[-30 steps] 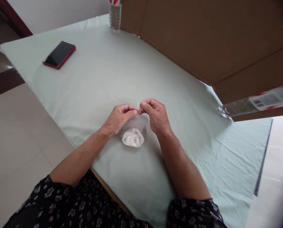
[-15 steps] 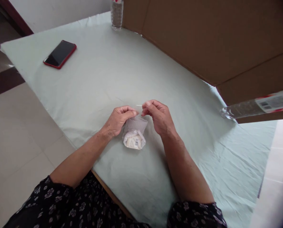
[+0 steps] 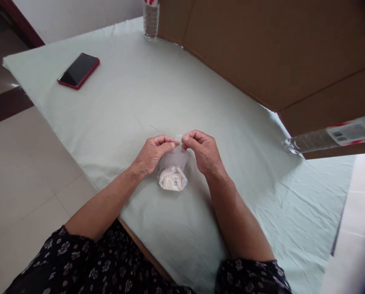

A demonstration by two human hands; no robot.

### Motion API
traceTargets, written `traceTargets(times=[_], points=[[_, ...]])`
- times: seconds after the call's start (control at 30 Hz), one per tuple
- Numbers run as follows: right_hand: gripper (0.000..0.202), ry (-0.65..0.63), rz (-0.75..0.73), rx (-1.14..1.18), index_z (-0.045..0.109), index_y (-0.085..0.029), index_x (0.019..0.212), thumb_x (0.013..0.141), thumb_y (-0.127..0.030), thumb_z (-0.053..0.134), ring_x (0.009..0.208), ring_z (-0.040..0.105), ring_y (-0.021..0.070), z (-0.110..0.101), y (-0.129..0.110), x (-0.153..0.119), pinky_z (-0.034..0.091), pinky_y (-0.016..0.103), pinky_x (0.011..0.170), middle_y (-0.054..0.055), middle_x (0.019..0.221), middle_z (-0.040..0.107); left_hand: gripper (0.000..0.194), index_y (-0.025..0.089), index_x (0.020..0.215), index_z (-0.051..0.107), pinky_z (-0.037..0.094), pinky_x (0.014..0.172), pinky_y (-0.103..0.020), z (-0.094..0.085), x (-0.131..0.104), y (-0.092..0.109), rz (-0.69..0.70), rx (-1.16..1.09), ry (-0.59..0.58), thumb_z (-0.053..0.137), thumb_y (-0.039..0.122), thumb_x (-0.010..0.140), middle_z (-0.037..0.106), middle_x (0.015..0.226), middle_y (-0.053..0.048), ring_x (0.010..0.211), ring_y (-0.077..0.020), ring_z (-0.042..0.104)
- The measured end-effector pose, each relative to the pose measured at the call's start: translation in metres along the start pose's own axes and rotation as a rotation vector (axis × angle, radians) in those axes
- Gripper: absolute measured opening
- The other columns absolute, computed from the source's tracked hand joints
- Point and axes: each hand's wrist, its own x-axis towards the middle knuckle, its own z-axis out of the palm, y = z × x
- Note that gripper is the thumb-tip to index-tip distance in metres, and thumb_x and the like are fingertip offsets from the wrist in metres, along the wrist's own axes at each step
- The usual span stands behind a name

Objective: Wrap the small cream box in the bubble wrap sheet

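A translucent whitish plastic bag (image 3: 172, 160) lies in front of me. Through its near end shows a pale, boxy packet (image 3: 173, 181) with a small dark printed label. My left hand (image 3: 151, 154) pinches the far end of the bag between thumb and forefinger. Close beside it, my right hand (image 3: 202, 150) has thumb and fingertips pressed together at the bag's right far corner. A thin pale strip shows faintly between the two hands. Whether the right fingers grip that strip or the bag's edge, I cannot make out.
A pale green cloth covers the table (image 3: 133, 94). At the back left lies a phone (image 3: 79, 71) in a red case. A tall brown cardboard panel (image 3: 246, 49) stands along the right, with a clear plastic bottle (image 3: 151, 20) at its far end and another bottle (image 3: 317, 139) at its near end.
My right hand has moved slightly left and closer to the left hand. The white strip at its fingertips shows less plainly now. The bag stays nearly in place.
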Motion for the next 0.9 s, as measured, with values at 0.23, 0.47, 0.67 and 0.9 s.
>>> traceTargets(times=[0.23, 0.47, 0.67, 0.9], points=[[0.021, -0.005, -0.016, 0.016, 0.065, -0.022, 0.067, 0.078, -0.036, 0.074, 0.062, 0.049, 0.0124, 0.0016, -0.001, -0.0024, 0.041, 0.029, 0.066, -0.003, 0.06, 0.059, 0.02, 0.017, 0.074, 0.073, 0.042, 0.064, -0.025, -0.0005, 0.0, 0.0028, 0.035, -0.051, -0.006, 0.08, 0.034, 0.066, 0.064, 0.069, 0.001, 0.066, -0.0106, 0.053], [0.027, -0.059, -0.062, 0.064, 0.068, -0.023, 0.073, 0.082, -0.048, 0.073, 0.066, 0.055, 0.0143, -0.0001, -0.0002, -0.0025, 0.047, 0.032, 0.072, -0.002, 0.066, 0.063, 0.019, 0.018, 0.079, 0.073, 0.047, 0.07, -0.026, -0.0003, -0.0002, 0.0033, 0.128, -0.011, 0.0, 0.079, 0.032, 0.068, 0.067, 0.073, 0.002, 0.068, -0.0109, 0.057], [0.028, -0.1, 0.02, 0.081, 0.073, -0.022, 0.074, 0.082, -0.049, 0.073, 0.065, 0.056, 0.0136, -0.001, -0.0006, -0.0031, 0.048, 0.031, 0.071, -0.001, 0.068, 0.063, 0.013, 0.019, 0.084, 0.075, 0.049, 0.074, -0.026, -0.0027, -0.0007, 0.001, 0.226, -0.001, -0.06, 0.076, 0.026, 0.074, 0.071, 0.079, 0.001, 0.072, -0.0107, 0.06], [0.026, -0.125, -0.016, 0.084, 0.075, -0.022, 0.074, 0.083, -0.046, 0.074, 0.062, 0.054, 0.0123, -0.0006, -0.0074, -0.0051, 0.048, 0.031, 0.071, -0.002, 0.066, 0.063, 0.024, 0.019, 0.087, 0.072, 0.047, 0.069, -0.025, -0.0008, 0.0005, 0.0028, 0.217, -0.001, -0.016, 0.082, 0.028, 0.068, 0.065, 0.071, 0.003, 0.068, -0.0104, 0.058]])
